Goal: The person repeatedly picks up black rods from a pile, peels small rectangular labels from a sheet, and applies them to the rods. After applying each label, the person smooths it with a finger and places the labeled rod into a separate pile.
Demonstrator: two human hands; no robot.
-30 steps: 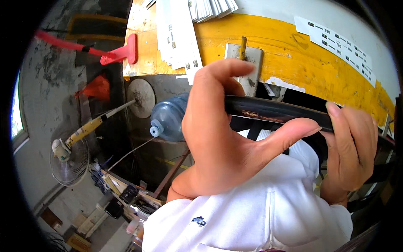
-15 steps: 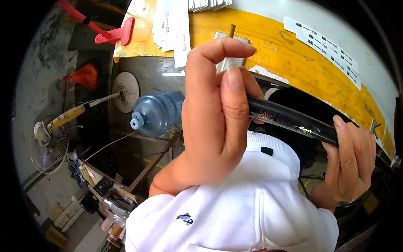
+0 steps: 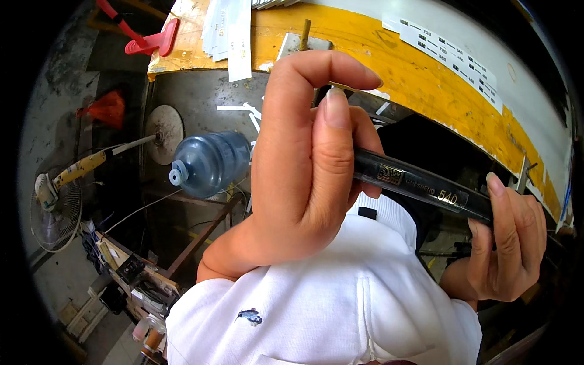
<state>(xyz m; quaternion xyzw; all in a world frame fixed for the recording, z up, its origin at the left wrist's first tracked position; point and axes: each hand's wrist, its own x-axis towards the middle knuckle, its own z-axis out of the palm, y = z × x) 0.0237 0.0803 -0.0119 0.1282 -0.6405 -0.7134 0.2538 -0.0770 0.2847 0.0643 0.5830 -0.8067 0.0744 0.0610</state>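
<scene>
A glossy black rod (image 3: 420, 185) slants across in front of my white shirt, with gold print and a clear label strip on its side. My left hand (image 3: 304, 164) grips its left end, the lower fingers curled round it and the thumb bent up beside them. The left forefinger arches forward above the thumb, off the rod. At the other end, my right hand (image 3: 511, 237) pinches the rod between thumb and fingers. Both ends of the rod are hidden by my hands.
A yellow worktable (image 3: 359, 42) carries a label sheet (image 3: 450, 61), paper strips (image 3: 237, 42) and a red clamp-like stand (image 3: 161, 39). Below it lie a blue water bottle (image 3: 210, 161) and white scraps. A fan (image 3: 55, 207) stands at the left.
The view has shifted, so the table and bottle sit further left. The rod has turned slightly, bringing its gold print more into view. Both hands keep their hold.
</scene>
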